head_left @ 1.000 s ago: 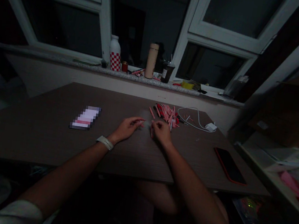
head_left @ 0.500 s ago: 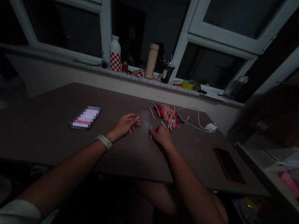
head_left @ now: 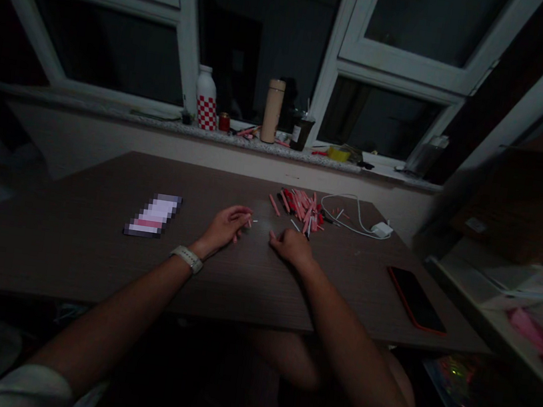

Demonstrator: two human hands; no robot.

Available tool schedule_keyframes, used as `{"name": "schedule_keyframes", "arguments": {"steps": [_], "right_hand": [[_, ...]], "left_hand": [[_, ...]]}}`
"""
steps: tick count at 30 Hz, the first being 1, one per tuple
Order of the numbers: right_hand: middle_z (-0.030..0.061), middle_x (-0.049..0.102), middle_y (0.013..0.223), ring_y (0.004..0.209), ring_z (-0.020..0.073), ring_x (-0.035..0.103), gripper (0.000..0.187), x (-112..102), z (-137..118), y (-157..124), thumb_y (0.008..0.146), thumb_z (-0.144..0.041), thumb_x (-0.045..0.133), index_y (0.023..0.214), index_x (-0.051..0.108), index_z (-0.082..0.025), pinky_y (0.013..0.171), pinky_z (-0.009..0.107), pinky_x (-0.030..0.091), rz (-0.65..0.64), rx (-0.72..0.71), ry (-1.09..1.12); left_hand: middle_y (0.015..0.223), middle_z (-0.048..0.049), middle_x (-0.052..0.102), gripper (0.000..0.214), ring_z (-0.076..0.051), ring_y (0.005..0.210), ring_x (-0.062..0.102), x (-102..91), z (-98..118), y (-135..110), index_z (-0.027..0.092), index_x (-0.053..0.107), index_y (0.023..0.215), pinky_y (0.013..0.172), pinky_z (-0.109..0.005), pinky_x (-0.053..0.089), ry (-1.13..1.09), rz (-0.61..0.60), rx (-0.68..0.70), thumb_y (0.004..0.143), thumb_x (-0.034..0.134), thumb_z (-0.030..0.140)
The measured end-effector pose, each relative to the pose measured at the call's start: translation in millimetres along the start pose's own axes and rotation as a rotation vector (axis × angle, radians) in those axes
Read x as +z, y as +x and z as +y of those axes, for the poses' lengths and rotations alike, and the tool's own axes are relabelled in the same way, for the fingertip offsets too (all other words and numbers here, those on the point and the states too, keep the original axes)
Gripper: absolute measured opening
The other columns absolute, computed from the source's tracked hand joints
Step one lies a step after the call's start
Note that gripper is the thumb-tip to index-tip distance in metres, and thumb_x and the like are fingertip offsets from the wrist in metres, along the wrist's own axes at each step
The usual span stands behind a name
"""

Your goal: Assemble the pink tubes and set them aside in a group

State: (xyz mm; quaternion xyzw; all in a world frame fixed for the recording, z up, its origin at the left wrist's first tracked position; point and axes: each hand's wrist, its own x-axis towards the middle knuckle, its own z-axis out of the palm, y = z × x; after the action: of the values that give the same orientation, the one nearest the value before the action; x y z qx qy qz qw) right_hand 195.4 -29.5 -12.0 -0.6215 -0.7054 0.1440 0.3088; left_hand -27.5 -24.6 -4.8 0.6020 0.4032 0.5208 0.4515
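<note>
My left hand [head_left: 228, 226] is over the middle of the table, its thumb and fingers closed on a thin pen part [head_left: 255, 221] whose white end sticks out to the right. Most of that part is hidden by the fingers. A short gap away, my right hand [head_left: 292, 245] is closed in a pinch near the tabletop. Whatever its fingertips hold is too dark and small to make out. Just beyond the right hand lies a pile of pink pen-like sticks [head_left: 305, 207], mixed with red and black pieces. One pink stick [head_left: 274, 204] lies apart at the pile's left.
A lit phone [head_left: 153, 215] lies on the table [head_left: 68, 249] at left, a dark phone with a red edge [head_left: 417, 299] at right. Behind the pile are a white cable and charger [head_left: 382, 229]. Bottles, including a beige flask [head_left: 273, 113], and a cup [head_left: 302, 132] line the windowsill.
At my left fingertips a pink end showed earlier; now a thin white end shows. The small pink piece at my right fingertips no longer shows clearly. Both hands stay nearly in place.
</note>
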Motion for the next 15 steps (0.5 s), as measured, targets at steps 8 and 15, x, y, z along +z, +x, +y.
{"name": "schedule_keyframes", "arguments": {"steps": [8,15], "right_hand": [[0.0019,0.063,0.058,0.055,0.0151,0.056,0.025,-3.3,-9.0,4.0,0.082,-0.031,0.061,0.06,0.062,-0.02,0.056,0.027,0.037,-0.095,-0.013,0.252],[0.0037,0.074,0.076,0.054,0.0121,0.054,0.021,0.7,-20.1,2.7,0.073,-0.04,0.067,0.078,0.063,-0.019,0.046,0.022,0.036,-0.136,0.024,0.837]], "left_hand": [[0.093,-0.01,0.073,0.046,-0.009,0.05,0.054,1.2,2.3,-0.9,0.012,0.069,0.104,0.037,-0.02,0.043,0.002,0.094,0.005,0.078,0.076,0.049],[0.094,-0.0099,0.075,0.045,-0.009,0.047,0.054,2.6,9.4,-4.1,0.013,0.067,0.1,0.037,-0.021,0.043,-0.02,0.119,0.006,0.075,0.078,0.048]]}}
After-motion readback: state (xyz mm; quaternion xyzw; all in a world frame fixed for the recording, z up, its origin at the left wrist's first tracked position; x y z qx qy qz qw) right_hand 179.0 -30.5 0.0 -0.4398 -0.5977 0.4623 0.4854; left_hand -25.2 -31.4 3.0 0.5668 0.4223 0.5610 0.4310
